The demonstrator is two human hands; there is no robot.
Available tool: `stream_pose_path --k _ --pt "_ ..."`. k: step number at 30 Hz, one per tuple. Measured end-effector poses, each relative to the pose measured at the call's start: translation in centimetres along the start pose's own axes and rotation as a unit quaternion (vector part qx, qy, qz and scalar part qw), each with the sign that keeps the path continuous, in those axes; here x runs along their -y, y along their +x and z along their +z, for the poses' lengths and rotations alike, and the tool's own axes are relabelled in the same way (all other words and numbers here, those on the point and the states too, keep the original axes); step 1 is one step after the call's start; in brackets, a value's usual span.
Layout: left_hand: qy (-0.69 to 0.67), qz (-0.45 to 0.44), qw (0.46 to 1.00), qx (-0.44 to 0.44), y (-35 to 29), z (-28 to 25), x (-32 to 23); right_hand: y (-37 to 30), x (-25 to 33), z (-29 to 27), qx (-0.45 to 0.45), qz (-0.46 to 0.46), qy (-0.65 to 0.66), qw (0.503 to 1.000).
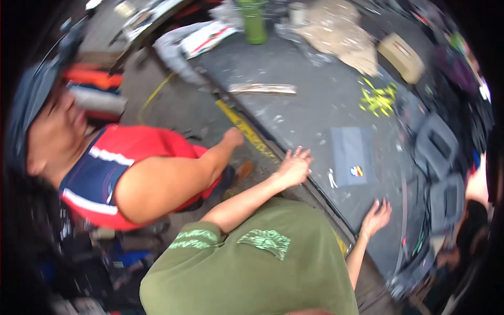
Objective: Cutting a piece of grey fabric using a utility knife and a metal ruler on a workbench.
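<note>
My left hand [295, 167] is at the edge of the dark work table [307, 118], fingers spread and holding nothing. Over the table's near right part is my right hand [376, 218], also empty with its fingers apart. Between and beyond my hands lies a flat grey rectangular fabric piece [349, 149] with a small multicoloured emblem at its lower edge. A thin white strip [332, 179] lies at its left side. Neither hand touches the fabric piece. Blur hides finer detail.
Yellow-green strips [378, 98], a long pale bundle [262, 88], a green bottle [253, 23] and a beige plastic-wrapped heap [336, 31] sit farther off. Dark grey shaped pieces [437, 146] line the right side. A person in a red sleeveless top [152, 142] stands left.
</note>
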State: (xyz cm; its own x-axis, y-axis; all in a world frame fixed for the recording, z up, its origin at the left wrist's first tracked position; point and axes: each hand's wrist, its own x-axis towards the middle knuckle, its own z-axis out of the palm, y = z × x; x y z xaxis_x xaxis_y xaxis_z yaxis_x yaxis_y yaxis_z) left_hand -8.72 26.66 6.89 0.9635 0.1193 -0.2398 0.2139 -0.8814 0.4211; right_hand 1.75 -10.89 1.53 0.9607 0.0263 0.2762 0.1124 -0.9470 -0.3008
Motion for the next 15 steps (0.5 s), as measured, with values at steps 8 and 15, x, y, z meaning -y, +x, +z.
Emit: stream_pose_path --k 8,15 --pt "-0.299 0.031 0.954 -0.007 1.1 -6.0 -3.8 -0.9 -1.4 0.9 0.011 0.066 -0.008 0.998" --pt "-0.344 0.076 0.930 -0.104 0.6 -10.1 -5.0 1.6 -3.1 -2.5 0.073 0.093 0.259 0.959"
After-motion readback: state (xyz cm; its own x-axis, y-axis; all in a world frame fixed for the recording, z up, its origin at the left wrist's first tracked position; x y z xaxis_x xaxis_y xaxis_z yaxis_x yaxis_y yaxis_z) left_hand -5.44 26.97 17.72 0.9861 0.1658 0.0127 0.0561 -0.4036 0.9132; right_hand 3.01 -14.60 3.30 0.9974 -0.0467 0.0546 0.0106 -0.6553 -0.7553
